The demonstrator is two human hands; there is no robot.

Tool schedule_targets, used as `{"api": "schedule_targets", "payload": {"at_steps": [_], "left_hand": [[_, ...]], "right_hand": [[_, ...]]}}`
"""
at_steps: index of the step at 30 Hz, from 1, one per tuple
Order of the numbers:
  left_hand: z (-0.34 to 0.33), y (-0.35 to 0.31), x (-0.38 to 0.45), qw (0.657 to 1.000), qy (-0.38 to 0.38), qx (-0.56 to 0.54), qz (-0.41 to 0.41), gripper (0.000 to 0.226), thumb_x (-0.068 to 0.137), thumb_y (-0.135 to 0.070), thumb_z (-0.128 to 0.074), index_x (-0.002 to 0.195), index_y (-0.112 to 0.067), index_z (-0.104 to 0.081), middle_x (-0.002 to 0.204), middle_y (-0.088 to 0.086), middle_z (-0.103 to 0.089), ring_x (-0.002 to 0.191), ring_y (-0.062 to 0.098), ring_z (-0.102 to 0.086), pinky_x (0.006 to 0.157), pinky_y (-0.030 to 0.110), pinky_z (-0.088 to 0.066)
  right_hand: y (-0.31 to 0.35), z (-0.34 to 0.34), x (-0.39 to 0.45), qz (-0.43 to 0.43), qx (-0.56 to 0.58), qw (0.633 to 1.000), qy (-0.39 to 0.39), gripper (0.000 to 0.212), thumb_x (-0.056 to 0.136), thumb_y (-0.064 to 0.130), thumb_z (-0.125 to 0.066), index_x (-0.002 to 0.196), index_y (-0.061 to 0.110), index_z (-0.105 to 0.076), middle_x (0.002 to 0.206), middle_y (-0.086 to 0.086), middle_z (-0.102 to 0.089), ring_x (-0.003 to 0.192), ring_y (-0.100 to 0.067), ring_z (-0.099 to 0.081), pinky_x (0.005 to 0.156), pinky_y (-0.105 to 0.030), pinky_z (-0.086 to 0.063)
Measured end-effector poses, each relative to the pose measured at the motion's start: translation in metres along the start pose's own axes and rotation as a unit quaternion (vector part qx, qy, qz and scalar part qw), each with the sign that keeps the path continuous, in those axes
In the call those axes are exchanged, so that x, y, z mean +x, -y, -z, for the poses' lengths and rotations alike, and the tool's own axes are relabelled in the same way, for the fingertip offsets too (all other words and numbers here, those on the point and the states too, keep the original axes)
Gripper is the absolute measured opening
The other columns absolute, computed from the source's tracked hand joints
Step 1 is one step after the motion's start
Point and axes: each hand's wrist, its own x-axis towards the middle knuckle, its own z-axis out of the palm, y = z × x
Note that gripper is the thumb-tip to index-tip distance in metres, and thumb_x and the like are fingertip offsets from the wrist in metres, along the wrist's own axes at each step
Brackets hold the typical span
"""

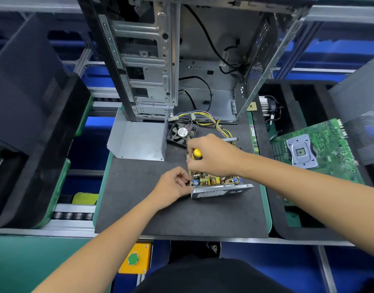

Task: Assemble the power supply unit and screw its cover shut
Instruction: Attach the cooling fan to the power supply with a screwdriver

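Your right hand (pixel 211 155) wraps its fingers around the yellow-and-black handle of a screwdriver (pixel 197 154), held upright over the open power supply unit (pixel 218 185). Your left hand (pixel 173 187) steadies the unit's left near corner, fingers curled against its edge and thumb pinching there.

The power supply unit, taken here as landmark, lies on the dark mat (pixel 160 208) with its top uncovered: inside its metal tray sits a circuit board (pixel 211 180) carrying coils and capacitors, and its perforated front wall faces you. Behind the unit lies a black fan (pixel 182 133), and a bundle of yellow, black and coloured wires (pixel 211 122) runs from behind your right hand toward the far side. To the left and behind the unit rests the grey folded metal cover (pixel 139 140), open side up, well apart from the unit. Farther behind stands an opened computer case (pixel 182 56) holding loose black cables. To the right of the unit, a black foam tray (pixel 287 227) holds a green motherboard (pixel 317 151); a cooler with metal fins (pixel 266 108) sits in the tray's far compartment. Nearer you than the unit, below the mat's edge, is a yellow box with a green button (pixel 133 259).
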Motion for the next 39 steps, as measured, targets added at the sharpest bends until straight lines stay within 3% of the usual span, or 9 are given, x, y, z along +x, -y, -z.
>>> {"api": "schedule_targets", "payload": {"at_steps": [6, 12, 17, 22, 27, 30, 34, 37, 39], "left_hand": [[0.001, -0.002, -0.004, 0.999, -0.006, 0.021, -0.023, 0.030, 0.070, -0.010, -0.085, 0.087, -0.018, -0.062, 0.076, -0.003, -0.056, 0.058, 0.006, -0.043, 0.059, 0.014, -0.043], [-0.007, 0.001, -0.005, 0.989, -0.053, 0.118, -0.069, 0.028, 0.072, -0.014, -0.082, 0.075, -0.030, -0.059, 0.071, -0.007, -0.058, 0.056, -0.002, -0.047, 0.059, 0.008, -0.041], [-0.015, 0.004, -0.008, 0.980, -0.088, 0.154, -0.086, 0.022, 0.076, -0.014, -0.079, 0.079, -0.027, -0.061, 0.073, -0.010, -0.060, 0.062, -0.005, -0.052, 0.059, 0.007, -0.043], [-0.012, 0.006, -0.009, 0.987, -0.089, 0.106, -0.077, 0.014, 0.075, -0.012, -0.078, 0.081, -0.019, -0.067, 0.075, -0.003, -0.066, 0.059, 0.000, -0.051, 0.059, 0.011, -0.045], [-0.005, 0.003, -0.008, 0.993, -0.053, 0.084, -0.058, 0.017, 0.074, -0.005, -0.075, 0.088, -0.004, -0.065, 0.066, -0.011, -0.060, 0.052, -0.001, -0.046, 0.058, 0.011, -0.041], [-0.003, 0.004, -0.008, 0.995, -0.039, 0.075, -0.048, 0.017, 0.074, -0.001, -0.073, 0.090, -0.003, -0.065, 0.057, -0.016, -0.053, 0.047, -0.002, -0.043, 0.055, 0.007, -0.036], [-0.002, 0.005, -0.009, 0.997, -0.026, 0.057, -0.045, 0.018, 0.075, -0.001, -0.073, 0.091, -0.004, -0.065, 0.063, -0.012, -0.054, 0.049, -0.001, -0.042, 0.055, 0.009, -0.037], [-0.001, 0.003, -0.009, 0.998, -0.018, 0.051, -0.037, 0.022, 0.074, -0.006, -0.076, 0.093, -0.009, -0.067, 0.080, 0.003, -0.064, 0.060, 0.006, -0.048, 0.060, 0.016, -0.044], [-0.001, 0.001, -0.009, 0.999, -0.012, 0.029, -0.029, 0.025, 0.073, -0.006, -0.078, 0.094, -0.013, -0.067, 0.082, 0.003, -0.062, 0.063, 0.008, -0.047, 0.061, 0.017, -0.043]], "right_hand": [[-0.001, 0.003, -0.002, -0.004, 0.007, 1.000, -0.005, 0.017, 0.081, 0.028, -0.061, 0.081, 0.011, -0.060, 0.058, 0.006, -0.051, 0.048, -0.005, -0.043, 0.046, -0.027, -0.031], [-0.001, -0.002, -0.005, -0.007, 0.010, 1.000, 0.009, 0.015, 0.080, 0.029, -0.061, 0.081, 0.014, -0.058, 0.066, 0.004, -0.054, 0.055, -0.019, -0.047, 0.050, -0.030, -0.038], [-0.003, 0.001, -0.008, -0.005, 0.007, 1.000, 0.001, 0.016, 0.079, 0.029, -0.062, 0.081, 0.013, -0.058, 0.060, 0.004, -0.052, 0.047, -0.012, -0.041, 0.045, -0.026, -0.030], [-0.002, -0.007, -0.008, 0.005, -0.018, 1.000, 0.013, 0.019, 0.081, 0.033, -0.061, 0.079, 0.015, -0.055, 0.071, 0.001, -0.057, 0.065, -0.022, -0.053, 0.055, -0.032, -0.044], [0.000, -0.016, -0.005, 0.018, -0.066, 0.997, 0.034, 0.021, 0.081, 0.034, -0.062, 0.074, 0.020, -0.047, 0.070, 0.001, -0.054, 0.063, -0.014, -0.047, 0.047, -0.027, -0.027], [0.001, -0.020, -0.004, 0.018, -0.079, 0.996, 0.042, 0.021, 0.081, 0.034, -0.063, 0.074, 0.021, -0.047, 0.070, 0.002, -0.050, 0.067, -0.017, -0.047, 0.047, -0.028, -0.026], [0.000, -0.020, -0.003, 0.021, -0.082, 0.996, 0.037, 0.020, 0.082, 0.034, -0.062, 0.077, 0.019, -0.050, 0.072, 0.000, -0.054, 0.072, -0.023, -0.051, 0.047, -0.027, -0.028], [0.001, -0.014, -0.002, 0.025, -0.055, 0.998, 0.026, 0.021, 0.083, 0.035, -0.061, 0.075, 0.019, -0.050, 0.071, 0.000, -0.056, 0.065, -0.019, -0.049, 0.047, -0.027, -0.029], [0.002, -0.010, -0.002, 0.022, -0.037, 0.999, 0.018, 0.020, 0.084, 0.035, -0.061, 0.076, 0.018, -0.052, 0.069, 0.003, -0.054, 0.058, -0.010, -0.047, 0.047, -0.027, -0.029]]}}
